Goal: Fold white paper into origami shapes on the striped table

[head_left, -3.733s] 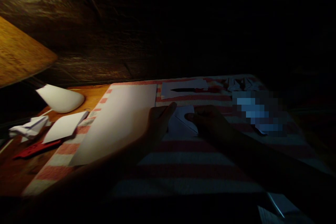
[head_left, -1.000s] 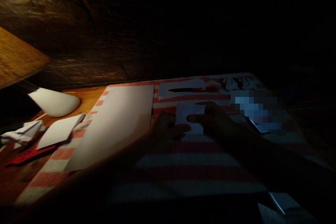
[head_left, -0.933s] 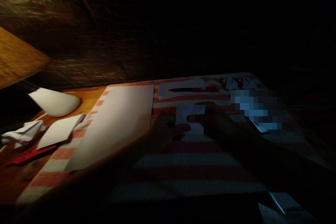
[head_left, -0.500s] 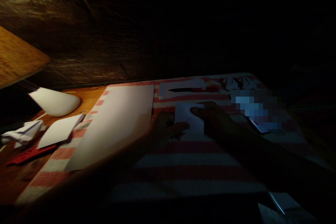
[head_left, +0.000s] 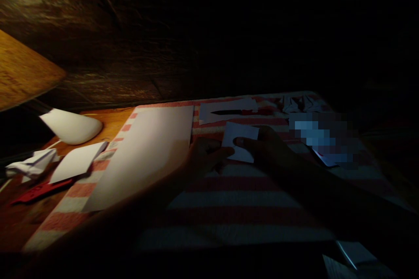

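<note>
A small white piece of paper [head_left: 242,133], which looks folded, is held above the striped cloth [head_left: 229,200]. My left hand [head_left: 207,153] pinches its lower left edge, thumb on top. On the right side, my right hand [head_left: 268,144] grips it with the thumb pressed on its face. Both hands are in deep shadow, and the fingers under the paper are hidden. Left of my hands lies a large white sheet [head_left: 147,144]. Beyond them a dark-bladed knife [head_left: 225,112] rests on another sheet of paper [head_left: 206,107].
At the left stands a lamp with a white base [head_left: 72,126] and a tan shade [head_left: 26,69]. Near it are folded white paper [head_left: 32,165], a curved white sheet [head_left: 78,161] and a red object [head_left: 42,192]. Folded paper shapes [head_left: 296,103] stand at the back right, near a blurred-out phone-like item [head_left: 324,139].
The small paper has tilted clockwise and moved slightly up and right. My left thumb has shifted toward its lower left edge; both hands keep hold of it.
</note>
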A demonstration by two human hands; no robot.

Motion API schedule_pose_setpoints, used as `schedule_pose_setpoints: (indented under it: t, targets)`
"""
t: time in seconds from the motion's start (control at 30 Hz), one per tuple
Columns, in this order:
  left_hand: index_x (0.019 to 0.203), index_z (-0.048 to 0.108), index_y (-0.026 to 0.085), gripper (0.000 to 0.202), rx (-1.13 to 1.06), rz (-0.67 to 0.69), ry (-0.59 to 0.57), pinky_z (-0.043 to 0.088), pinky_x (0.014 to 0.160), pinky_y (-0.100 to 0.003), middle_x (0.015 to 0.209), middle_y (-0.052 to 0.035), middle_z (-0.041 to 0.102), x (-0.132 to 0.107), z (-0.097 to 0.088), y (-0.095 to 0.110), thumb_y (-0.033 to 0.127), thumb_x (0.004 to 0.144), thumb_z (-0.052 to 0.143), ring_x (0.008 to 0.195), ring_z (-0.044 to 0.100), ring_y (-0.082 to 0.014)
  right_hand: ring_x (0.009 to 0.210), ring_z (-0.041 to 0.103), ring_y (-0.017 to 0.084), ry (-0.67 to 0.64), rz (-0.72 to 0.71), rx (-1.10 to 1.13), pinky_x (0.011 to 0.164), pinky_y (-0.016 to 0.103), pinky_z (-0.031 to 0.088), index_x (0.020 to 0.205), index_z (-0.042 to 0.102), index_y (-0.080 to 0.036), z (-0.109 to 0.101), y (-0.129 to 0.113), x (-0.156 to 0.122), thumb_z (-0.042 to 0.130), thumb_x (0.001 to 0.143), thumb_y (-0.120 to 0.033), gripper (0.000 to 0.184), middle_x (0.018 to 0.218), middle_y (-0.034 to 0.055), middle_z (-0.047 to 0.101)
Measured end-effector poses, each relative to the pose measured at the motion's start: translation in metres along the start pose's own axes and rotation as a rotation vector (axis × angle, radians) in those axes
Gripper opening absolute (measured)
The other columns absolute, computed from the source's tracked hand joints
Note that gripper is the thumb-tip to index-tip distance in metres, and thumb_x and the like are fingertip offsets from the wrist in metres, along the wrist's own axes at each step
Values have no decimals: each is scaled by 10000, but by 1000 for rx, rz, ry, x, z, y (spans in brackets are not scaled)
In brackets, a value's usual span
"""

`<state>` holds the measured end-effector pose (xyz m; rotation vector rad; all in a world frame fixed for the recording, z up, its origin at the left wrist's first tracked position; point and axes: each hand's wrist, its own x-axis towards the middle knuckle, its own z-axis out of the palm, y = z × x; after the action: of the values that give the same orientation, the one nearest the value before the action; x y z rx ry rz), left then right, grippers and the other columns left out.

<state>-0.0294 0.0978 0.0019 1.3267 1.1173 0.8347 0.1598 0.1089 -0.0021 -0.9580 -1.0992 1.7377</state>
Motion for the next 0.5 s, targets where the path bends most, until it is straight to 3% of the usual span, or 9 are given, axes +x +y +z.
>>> schedule_pose_setpoints:
  t: [0.23, 0.4, 0.47, 0.5]
  targets:
    - [516, 596, 173, 427, -3, 49, 20, 352, 361, -179, 433, 8, 568, 6, -6, -1, 516, 699, 772, 360, 484, -71, 709, 657, 174, 40, 37, 40, 682, 331, 497, 819, 755, -143, -1, -2, 2, 882, 682, -327, 262, 823, 58, 744]
    - [602, 606, 158, 538, -30, 26, 15, 331, 369, -201, 462, 14, 543, 9, -5, -11, 666, 685, 762, 380, 486, -89, 657, 629, 160, 45, 28, -44, 629, 313, 470, 812, 756, -150, -1, -3, 0, 872, 696, -350, 259, 780, 50, 736]
    - [683, 595, 167, 578, -127, 123, 184, 377, 424, -208, 536, 30, 539, 8, -3, -15, 736, 716, 692, 449, 493, -90, 612, 610, 153, 23, 41, -168, 585, 301, 451, 777, 757, -151, 0, -4, -1, 854, 714, -358, 237, 746, 52, 734]
    - [660, 560, 174, 570, -102, 147, 191, 352, 429, -200, 532, 42, 502, 8, -2, -17, 726, 741, 678, 461, 467, -82, 586, 597, 149, 1, 56, -223, 556, 292, 435, 759, 756, -158, 1, -4, -2, 849, 719, -355, 221, 726, 48, 731]
